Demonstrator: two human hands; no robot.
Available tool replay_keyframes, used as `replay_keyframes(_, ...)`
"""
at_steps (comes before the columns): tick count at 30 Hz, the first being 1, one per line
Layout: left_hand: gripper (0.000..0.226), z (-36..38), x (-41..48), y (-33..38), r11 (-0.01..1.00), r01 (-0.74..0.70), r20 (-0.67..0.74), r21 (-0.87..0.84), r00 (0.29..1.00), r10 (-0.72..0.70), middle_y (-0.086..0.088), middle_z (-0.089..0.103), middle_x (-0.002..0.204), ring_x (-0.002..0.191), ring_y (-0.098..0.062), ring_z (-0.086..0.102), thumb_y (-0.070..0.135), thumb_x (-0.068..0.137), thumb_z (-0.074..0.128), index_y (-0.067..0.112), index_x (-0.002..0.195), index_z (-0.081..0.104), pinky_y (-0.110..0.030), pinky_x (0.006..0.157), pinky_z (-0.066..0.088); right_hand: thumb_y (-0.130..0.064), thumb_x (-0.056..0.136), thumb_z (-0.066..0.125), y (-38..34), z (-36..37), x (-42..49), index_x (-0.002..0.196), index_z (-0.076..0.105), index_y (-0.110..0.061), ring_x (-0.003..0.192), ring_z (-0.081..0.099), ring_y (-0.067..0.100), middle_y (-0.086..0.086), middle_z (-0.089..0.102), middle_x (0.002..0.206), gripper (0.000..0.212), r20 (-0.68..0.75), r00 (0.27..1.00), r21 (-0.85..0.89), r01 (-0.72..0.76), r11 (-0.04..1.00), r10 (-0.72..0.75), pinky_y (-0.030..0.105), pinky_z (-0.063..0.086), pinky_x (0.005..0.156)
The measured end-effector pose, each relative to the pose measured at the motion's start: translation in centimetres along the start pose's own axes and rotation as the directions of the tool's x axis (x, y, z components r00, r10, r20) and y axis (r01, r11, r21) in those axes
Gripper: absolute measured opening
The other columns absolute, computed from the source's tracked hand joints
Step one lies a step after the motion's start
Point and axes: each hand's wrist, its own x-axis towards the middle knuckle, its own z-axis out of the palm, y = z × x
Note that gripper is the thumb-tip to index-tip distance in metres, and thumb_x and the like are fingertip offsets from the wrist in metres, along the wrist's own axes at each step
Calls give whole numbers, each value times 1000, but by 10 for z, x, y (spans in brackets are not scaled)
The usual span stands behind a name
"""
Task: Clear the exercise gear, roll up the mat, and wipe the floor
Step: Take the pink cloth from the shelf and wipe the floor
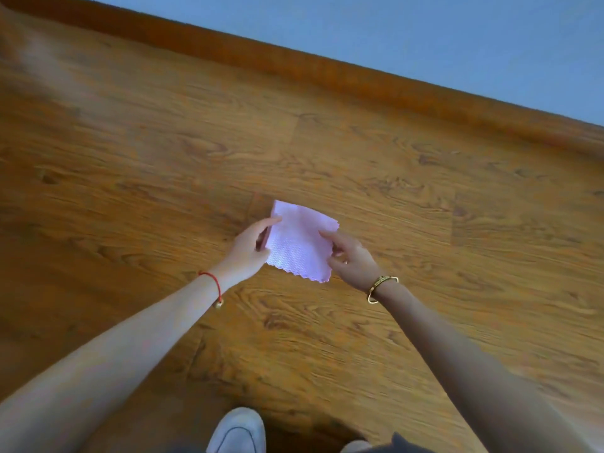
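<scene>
A small pale pink cloth [299,245] with zigzag edges is held in the air above the wooden floor [392,197], folded into a rough square. My left hand [250,248] pinches its left edge, thumb on top. Along the right edge, my right hand [351,258] pinches it between thumb and fingers. A red string bracelet sits on my left wrist and a gold bangle on my right. No mat or exercise gear is in view.
A brown wooden skirting board [327,73] runs along the far side of the floor below a blue wall [425,37]. My light grey shoe [238,431] shows at the bottom edge.
</scene>
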Motion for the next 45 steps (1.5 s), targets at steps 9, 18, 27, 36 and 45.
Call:
replay_keyframes(9,58,-2,4,-23,987,-149,-235,52,959,158,3,45,143,129,-15,48,-7,87,62,16,139,54,-33,103,50,-35,96,45,4,28,27,150,36,-28,144,27,37,6,32,157,55,-106,915,-591,257,765,-390,53,25,117)
replay_keyframes(18,59,-26,-10,-44,990,-139,-423,-35,899,111,0,49,137,123,-12,50,-7,88,61,19,140,53,-32,99,52,-45,101,20,-10,71,82,158,11,-31,153,-1,36,-2,6,167,59,122,904,-683,377,626,-411,61,2,120)
replay_keyframes(27,56,-79,-33,-77,995,-54,-544,-82,839,1,3,47,135,121,-8,49,-9,89,59,18,138,53,-34,101,50,-48,98,15,-92,136,126,158,4,-30,152,-8,38,-2,-2,167,63,215,868,-661,466,588,-447,62,-5,119)
replay_keyframes(36,56,-54,-32,-78,1000,-21,-485,8,874,22,1,53,135,124,-16,53,-7,87,55,20,136,54,-44,105,47,-49,97,13,-89,172,76,157,18,-23,152,-10,35,1,2,167,66,367,788,-628,602,493,-495,62,-7,118)
replay_keyframes(45,54,3,-16,-14,981,-185,-334,53,923,192,4,52,134,121,-10,51,-4,89,56,20,137,55,-31,102,48,-51,102,28,20,77,25,158,12,-30,153,2,35,-3,8,167,62,89,915,-708,336,622,-393,62,7,119)
